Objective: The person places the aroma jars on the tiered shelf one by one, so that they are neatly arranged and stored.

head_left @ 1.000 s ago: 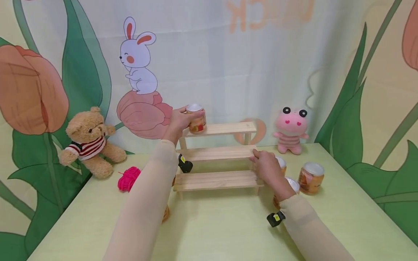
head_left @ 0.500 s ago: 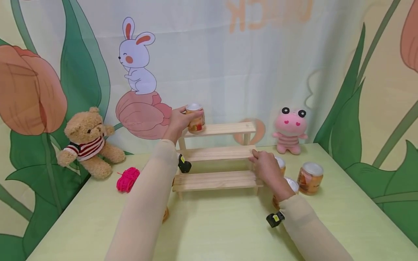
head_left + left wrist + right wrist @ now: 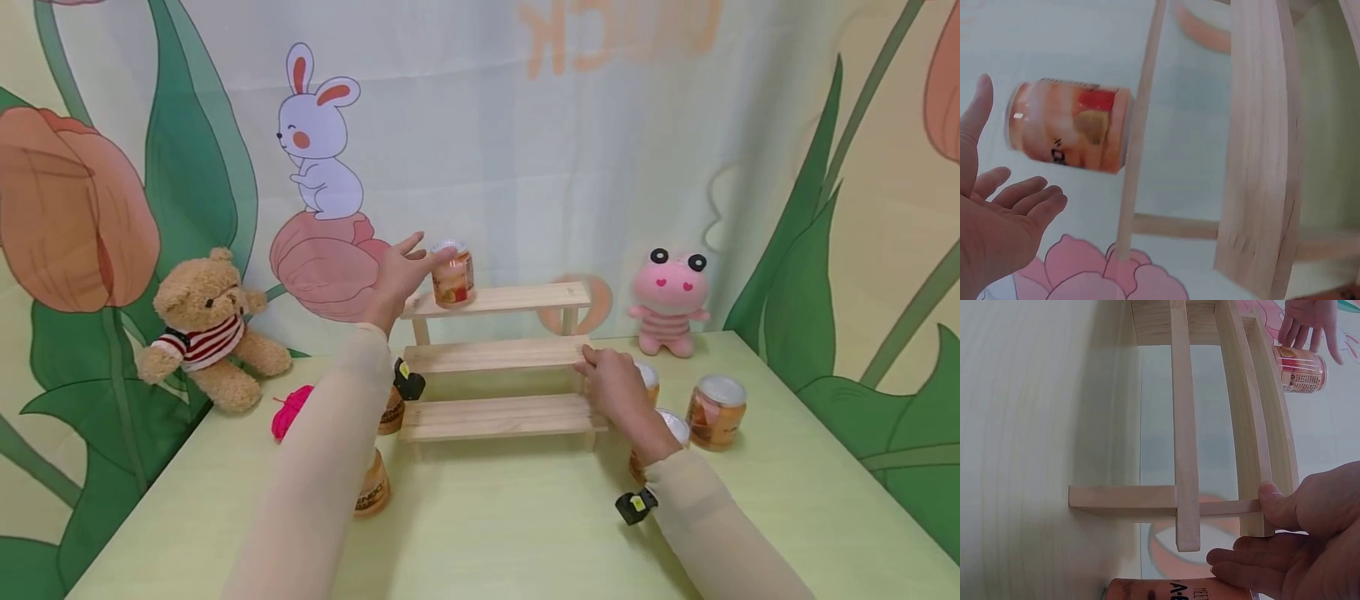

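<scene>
A three-tier wooden display rack (image 3: 502, 353) stands on the table. At the left end of its top tier sits an orange food can (image 3: 456, 282) with a silver lid, upright. My left hand (image 3: 397, 279) is just left of this can, thumb and fingers spread; the left wrist view shows a gap between the fingers (image 3: 1038, 203) and the can. My right hand (image 3: 617, 385) pinches the right end of the middle tier, with the thumb (image 3: 1277, 505) on the board and the other fingers curled below it.
Orange cans stand right of the rack, one of them fully visible (image 3: 717, 412), others partly behind my right arm. Two more cans (image 3: 372, 487) are partly hidden by my left forearm. Pink yarn (image 3: 288, 412), a teddy bear (image 3: 210, 329) and a pink plush toy (image 3: 667, 302) sit farther back.
My left hand has let go of the can on the top tier and drawn back to the left, fingers opening. The right hand keeps its hold on the rack.
</scene>
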`<state>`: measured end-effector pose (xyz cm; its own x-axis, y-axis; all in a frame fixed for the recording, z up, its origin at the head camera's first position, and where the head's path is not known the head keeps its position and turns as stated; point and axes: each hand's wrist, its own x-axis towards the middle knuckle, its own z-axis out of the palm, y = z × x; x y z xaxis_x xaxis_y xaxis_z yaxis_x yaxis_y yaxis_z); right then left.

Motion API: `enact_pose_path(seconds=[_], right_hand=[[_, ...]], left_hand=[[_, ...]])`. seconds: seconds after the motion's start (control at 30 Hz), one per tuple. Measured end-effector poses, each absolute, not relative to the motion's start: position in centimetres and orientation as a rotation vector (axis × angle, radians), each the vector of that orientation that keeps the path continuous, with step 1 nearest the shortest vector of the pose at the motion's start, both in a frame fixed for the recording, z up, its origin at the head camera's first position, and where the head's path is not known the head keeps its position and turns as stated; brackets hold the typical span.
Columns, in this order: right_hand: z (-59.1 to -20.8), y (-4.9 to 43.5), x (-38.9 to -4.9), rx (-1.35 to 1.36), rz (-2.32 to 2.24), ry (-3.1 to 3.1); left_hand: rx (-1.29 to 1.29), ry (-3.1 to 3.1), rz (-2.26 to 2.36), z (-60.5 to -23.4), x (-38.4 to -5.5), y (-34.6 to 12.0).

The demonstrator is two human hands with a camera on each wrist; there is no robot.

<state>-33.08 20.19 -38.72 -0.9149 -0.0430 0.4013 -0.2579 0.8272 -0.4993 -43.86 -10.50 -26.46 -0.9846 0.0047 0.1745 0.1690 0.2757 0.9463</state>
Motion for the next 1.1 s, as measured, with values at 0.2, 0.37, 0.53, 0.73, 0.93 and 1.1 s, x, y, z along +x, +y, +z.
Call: enact_pose_path(seconds=[0.2, 0.37, 0.53, 0.73, 0.93, 1.1], right_hand=[[-38.7, 20.0, -33.1, 0.231, 0.776, -2.633], [-38.7, 20.0, -33.1, 0.208, 0.797, -2.643], [-38.6, 19.9, -33.0, 0.205, 0.784, -2.657], [-38.3, 19.9, -33.0, 0.202, 0.761, -2.672], [-38.4, 19.9, -33.2, 0.196, 0.766, -2.675], [-38.6, 19.8, -33.1, 0.191, 0.767, -2.687]], left_hand=[[-0.217, -2.427, -1.716, -26.0, -42.7, -13.3], [-0.246, -2.447, -1.701, -26.5, -41.6, -15.2], [-0.302, -2.47, -1.675, -27.4, -40.0, -16.7], [-0.365, -2.498, -1.62, -28.6, -37.5, -18.8], [-0.269, -2.545, -1.628, -30.8, -36.6, -21.2], [-0.186, -2.658, -1.608, -33.1, -36.6, -23.1]])
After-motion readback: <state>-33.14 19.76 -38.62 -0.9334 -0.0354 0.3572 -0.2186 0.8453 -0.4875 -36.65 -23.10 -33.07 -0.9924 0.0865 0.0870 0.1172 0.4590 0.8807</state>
